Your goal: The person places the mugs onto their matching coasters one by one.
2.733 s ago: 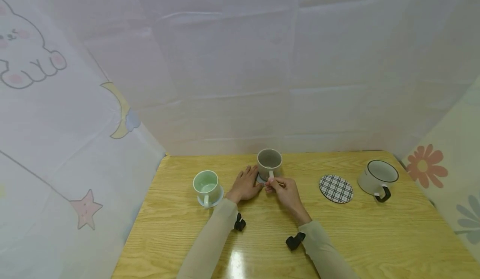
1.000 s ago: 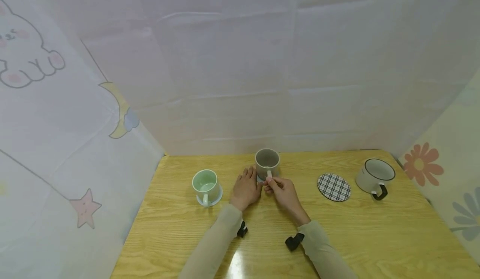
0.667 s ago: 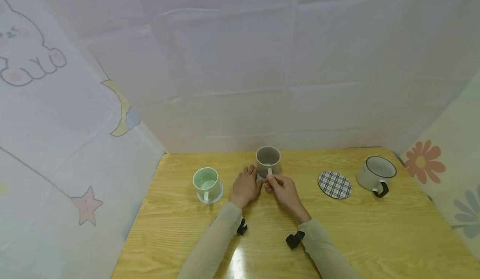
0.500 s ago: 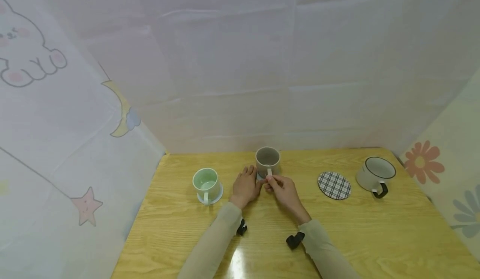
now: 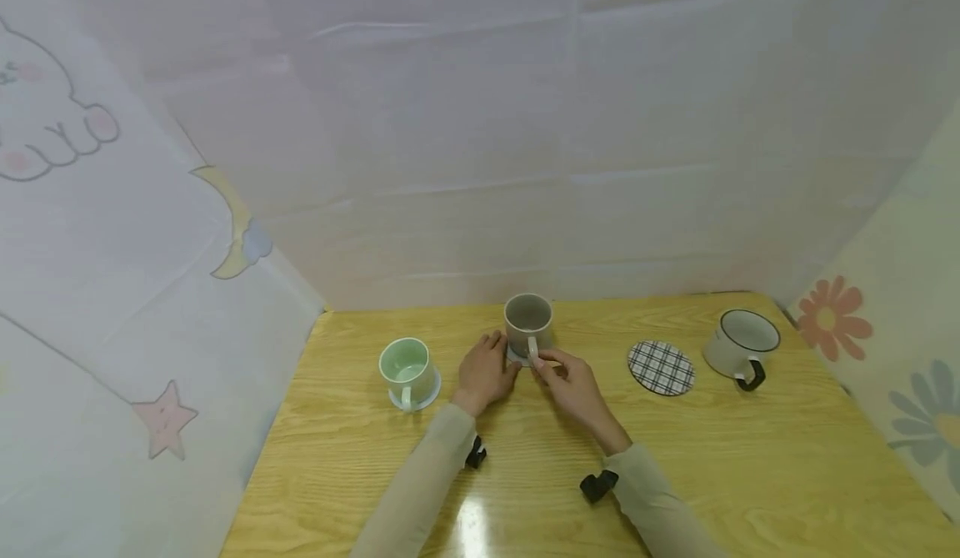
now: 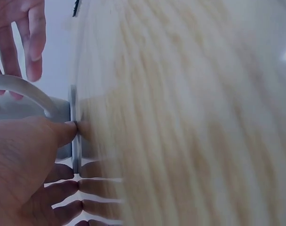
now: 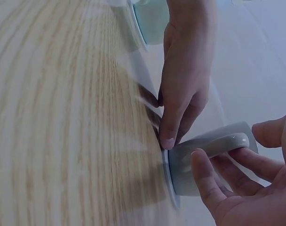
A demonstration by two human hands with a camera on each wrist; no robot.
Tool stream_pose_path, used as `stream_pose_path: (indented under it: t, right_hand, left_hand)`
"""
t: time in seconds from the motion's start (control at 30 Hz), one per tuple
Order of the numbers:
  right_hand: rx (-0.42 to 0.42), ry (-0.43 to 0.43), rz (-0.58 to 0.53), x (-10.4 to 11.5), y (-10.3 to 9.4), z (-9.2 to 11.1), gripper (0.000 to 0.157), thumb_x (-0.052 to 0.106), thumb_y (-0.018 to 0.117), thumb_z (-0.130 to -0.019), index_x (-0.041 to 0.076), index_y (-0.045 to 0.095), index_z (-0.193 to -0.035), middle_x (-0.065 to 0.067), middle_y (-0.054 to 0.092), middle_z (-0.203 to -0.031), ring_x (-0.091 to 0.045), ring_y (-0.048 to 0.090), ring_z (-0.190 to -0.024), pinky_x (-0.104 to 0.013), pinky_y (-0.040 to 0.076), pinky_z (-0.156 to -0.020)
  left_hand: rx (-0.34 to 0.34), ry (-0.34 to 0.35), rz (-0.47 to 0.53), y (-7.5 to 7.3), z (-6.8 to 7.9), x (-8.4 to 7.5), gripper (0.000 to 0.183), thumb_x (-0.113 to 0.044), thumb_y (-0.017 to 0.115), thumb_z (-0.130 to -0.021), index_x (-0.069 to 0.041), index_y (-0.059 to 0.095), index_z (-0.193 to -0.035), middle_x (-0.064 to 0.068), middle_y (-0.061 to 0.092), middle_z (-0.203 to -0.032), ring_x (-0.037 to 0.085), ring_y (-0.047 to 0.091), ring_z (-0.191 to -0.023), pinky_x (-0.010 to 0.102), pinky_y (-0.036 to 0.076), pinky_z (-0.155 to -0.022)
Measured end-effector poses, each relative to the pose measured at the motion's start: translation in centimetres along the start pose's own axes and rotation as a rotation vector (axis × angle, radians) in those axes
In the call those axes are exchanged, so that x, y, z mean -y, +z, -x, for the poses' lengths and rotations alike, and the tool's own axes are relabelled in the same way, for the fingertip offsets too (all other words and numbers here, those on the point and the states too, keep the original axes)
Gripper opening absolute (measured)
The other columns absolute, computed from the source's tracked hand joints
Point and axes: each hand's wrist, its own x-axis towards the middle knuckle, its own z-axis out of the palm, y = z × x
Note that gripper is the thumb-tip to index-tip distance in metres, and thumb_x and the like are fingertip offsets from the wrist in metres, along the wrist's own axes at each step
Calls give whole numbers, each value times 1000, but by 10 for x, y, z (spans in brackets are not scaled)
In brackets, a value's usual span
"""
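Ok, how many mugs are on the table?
3: green mug on the left, gray mug in the middle at the right hand, white mug on the right.

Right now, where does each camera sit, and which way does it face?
Head: worn on the head, facing forward and down at the table; left grip, right grip and both sleeves show.
Left wrist: worn there, looking low along the table at the gray mug and its coaster; left grip near, right grip beyond.
Right wrist: worn there, looking from the other side at the same mug; right grip near, left grip farther off, green mug beyond.
Shared: both wrist views show gray mug, coaster and both grips.
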Motion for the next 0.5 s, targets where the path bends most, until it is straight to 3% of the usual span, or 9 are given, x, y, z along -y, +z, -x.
stream_pose_path:
  t: [0.23, 0.5]
  right_hand:
    - [24, 7, 12, 3, -2, 5, 34, 22, 61, -111, 4, 68, -138, -22, 74, -129, -45, 75, -109, -41, 66, -88]
    - [15, 1, 26, 7, -9, 11, 37, 20, 61, -111, -1, 65, -140, -27, 70, -133, -47, 75, -108, -45, 66, -87]
  left_hand:
    - [52, -42, 102, -6, 2, 5, 61, -42, 63, -108, -7, 54, -157, 13, 50, -164, 35, 46, -154, 52, 42, -124]
    - [39, -58, 118, -10, 8, 6, 57, -45, 61, -108, -8, 61, -150, 14, 58, -156, 36, 57, -143, 55, 51, -115]
